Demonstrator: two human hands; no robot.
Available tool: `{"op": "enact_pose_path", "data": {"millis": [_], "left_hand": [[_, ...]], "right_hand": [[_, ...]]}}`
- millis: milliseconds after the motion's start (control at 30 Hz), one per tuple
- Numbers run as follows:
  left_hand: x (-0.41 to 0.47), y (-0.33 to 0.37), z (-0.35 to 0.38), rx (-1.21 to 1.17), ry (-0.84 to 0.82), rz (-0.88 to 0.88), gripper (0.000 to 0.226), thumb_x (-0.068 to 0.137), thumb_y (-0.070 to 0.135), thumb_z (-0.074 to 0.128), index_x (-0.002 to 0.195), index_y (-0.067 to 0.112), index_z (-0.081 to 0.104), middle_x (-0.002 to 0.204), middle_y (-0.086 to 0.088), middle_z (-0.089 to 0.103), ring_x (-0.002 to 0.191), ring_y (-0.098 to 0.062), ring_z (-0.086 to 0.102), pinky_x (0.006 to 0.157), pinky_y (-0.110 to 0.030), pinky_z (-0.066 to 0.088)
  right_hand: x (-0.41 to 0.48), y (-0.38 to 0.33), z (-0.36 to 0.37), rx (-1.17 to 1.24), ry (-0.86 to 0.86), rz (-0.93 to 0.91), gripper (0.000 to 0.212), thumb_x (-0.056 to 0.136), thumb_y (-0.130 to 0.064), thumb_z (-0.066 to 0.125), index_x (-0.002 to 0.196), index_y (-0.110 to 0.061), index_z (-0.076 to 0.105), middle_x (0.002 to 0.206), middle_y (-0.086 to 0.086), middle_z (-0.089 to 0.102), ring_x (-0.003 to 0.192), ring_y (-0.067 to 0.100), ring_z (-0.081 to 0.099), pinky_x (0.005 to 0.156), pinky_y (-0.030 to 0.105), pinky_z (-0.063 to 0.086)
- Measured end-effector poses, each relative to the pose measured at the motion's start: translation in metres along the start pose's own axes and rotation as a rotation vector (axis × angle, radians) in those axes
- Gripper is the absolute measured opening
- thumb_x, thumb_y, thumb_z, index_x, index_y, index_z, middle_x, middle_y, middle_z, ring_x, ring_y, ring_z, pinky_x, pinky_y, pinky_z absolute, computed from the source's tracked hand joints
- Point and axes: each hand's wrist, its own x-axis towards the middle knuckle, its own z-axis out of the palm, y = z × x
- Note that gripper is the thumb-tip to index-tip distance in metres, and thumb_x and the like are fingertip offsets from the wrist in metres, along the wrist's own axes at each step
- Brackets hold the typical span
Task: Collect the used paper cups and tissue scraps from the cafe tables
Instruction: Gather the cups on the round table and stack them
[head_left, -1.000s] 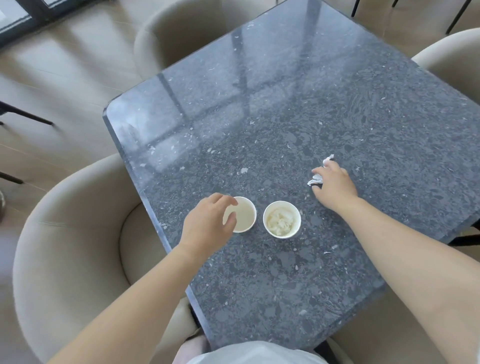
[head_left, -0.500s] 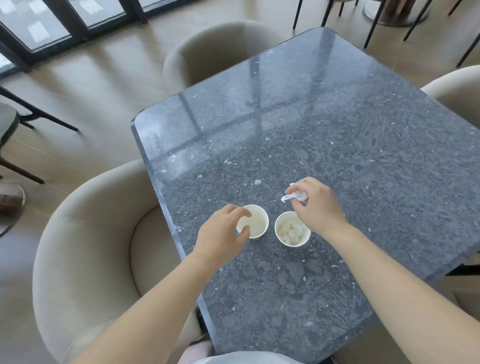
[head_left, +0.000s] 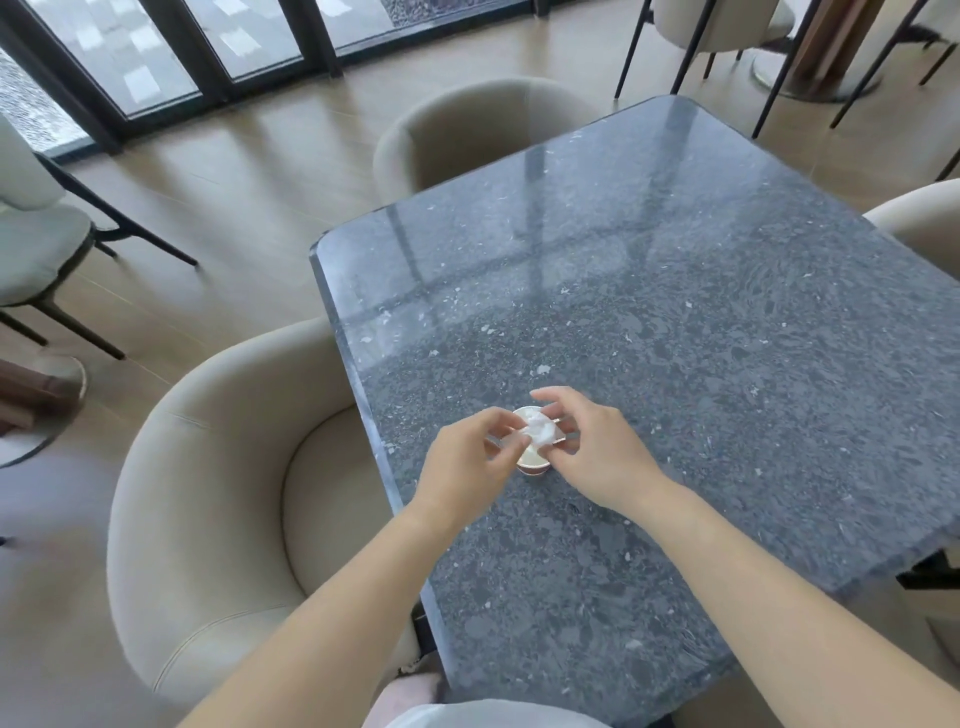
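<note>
At the table's left edge: a beige tub chair (head_left: 208, 493) is tucked against the dark speckled table (head_left: 675, 338). Nothing lies on its seat.
Left hand: the left hand (head_left: 462, 462) has its fingers curled in, and they seem to pinch the lower cup (head_left: 532, 463) from the left. Blur hides the exact contact.
Cups: half a second ago two paper cups stood side by side on the stone. Now they sit one over the other between the hands, near the table's front-left corner. The tissue-filled cup (head_left: 523, 417) is tilted above the lower one, apparently being nested into it.
Contents: crumpled tissue scraps (head_left: 540, 432) fill the upper cup. The lower cup shows only a pale inner wall and a brownish band, and I cannot tell whether anything is in it.
Right hand: the right hand (head_left: 597, 457) no longer dangles a loose scrap. Its fingers span the tissue-filled cup, index over the rim and thumb below.
Meaning: the scrap has likely gone into the cup, so this table's litter is becoming one stack to carry.
Rest of the table: bare polished stone with window reflections.
</note>
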Motion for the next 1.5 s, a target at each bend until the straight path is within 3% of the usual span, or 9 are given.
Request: {"op": "enact_pose_path", "data": {"millis": [167,333,633,767,867,967,1067,1267,1500], "left_hand": [[0.004,-0.002,-0.007,0.075,0.049,-0.026,0.003,0.085,0.032,0.062,0.087,0.029,0.062,0.081,0.014,0.064,0.061,-0.001,0.057,0.060,-0.027,0.048],[0.006,-0.007,-0.010,0.140,0.085,-0.072,0.008,0.085,0.035,0.060,0.087,0.028,0.060,0.083,0.013,0.063,0.063,-0.004,0.054,0.057,-0.025,0.042],[0.011,-0.009,0.002,0.257,-0.047,0.020,0.027,0.083,0.030,0.063,0.108,0.033,0.054,0.097,0.017,0.060,0.078,-0.004,0.057,0.070,-0.025,0.047],[0.013,-0.011,0.012,0.326,-0.178,0.109,0.024,0.084,0.027,0.062,0.108,0.028,0.057,0.104,0.012,0.060,0.096,-0.011,0.056,0.081,-0.030,0.047],[0.016,-0.013,0.021,0.465,-0.291,0.158,0.027,0.086,0.029,0.059,0.112,0.027,0.056,0.115,0.010,0.057,0.110,-0.014,0.049,0.083,-0.031,0.045],[0.020,-0.015,0.027,0.617,-0.382,0.171,0.029,0.088,0.027,0.056,0.117,0.026,0.053,0.118,0.006,0.054,0.114,-0.018,0.046,0.081,-0.032,0.044],[0.023,-0.016,0.029,0.680,-0.431,0.159,0.028,0.091,0.020,0.051,0.118,0.027,0.053,0.117,0.005,0.056,0.110,-0.022,0.051,0.079,-0.033,0.045],[0.020,-0.015,0.025,0.675,-0.366,0.156,0.024,0.090,0.016,0.047,0.111,0.023,0.054,0.110,0.003,0.058,0.104,-0.025,0.053,0.072,-0.032,0.043],[0.000,-0.027,-0.008,0.509,-0.221,0.114,0.028,0.087,0.016,0.050,0.110,0.026,0.060,0.111,0.007,0.062,0.103,-0.019,0.056,0.082,-0.035,0.048]], "right_hand": [[0.002,0.005,-0.004,-0.128,0.060,-0.037,0.029,0.077,-0.010,0.067,0.098,-0.028,0.061,0.076,-0.017,0.058,0.065,-0.002,0.055,0.060,0.009,0.043],[0.003,0.016,-0.009,-0.177,0.103,-0.018,0.017,0.081,-0.012,0.061,0.092,-0.025,0.064,0.082,-0.008,0.064,0.071,0.005,0.059,0.064,0.010,0.044],[0.001,0.017,-0.008,-0.019,0.134,0.009,0.025,0.078,-0.010,0.068,0.099,-0.024,0.064,0.098,-0.010,0.061,0.090,0.001,0.058,0.073,0.008,0.049],[-0.012,0.030,-0.018,-0.136,0.145,0.020,0.022,0.079,-0.009,0.064,0.096,-0.024,0.065,0.095,-0.012,0.060,0.086,0.004,0.056,0.075,0.007,0.045],[-0.026,0.043,-0.021,-0.312,0.101,0.019,0.017,0.080,-0.015,0.064,0.095,-0.024,0.064,0.099,-0.011,0.062,0.092,0.011,0.055,0.081,0.021,0.041],[-0.037,0.053,-0.015,-0.533,0.082,0.049,0.023,0.077,-0.034,0.069,0.098,-0.027,0.063,0.104,-0.014,0.063,0.099,0.017,0.053,0.085,0.033,0.035],[-0.042,0.062,-0.007,-0.626,0.025,0.080,0.027,0.077,-0.040,0.068,0.101,-0.029,0.062,0.105,-0.014,0.061,0.101,0.015,0.051,0.086,0.034,0.031],[-0.038,0.062,-0.002,-0.644,0.087,0.084,0.005,0.082,-0.023,0.063,0.087,-0.022,0.064,0.094,-0.008,0.064,0.093,0.020,0.054,0.075,0.032,0.027],[-0.035,0.037,0.002,-0.451,0.040,-0.013,0.009,0.083,-0.020,0.065,0.091,-0.016,0.065,0.094,-0.005,0.064,0.092,0.020,0.053,0.077,0.029,0.041]]}}
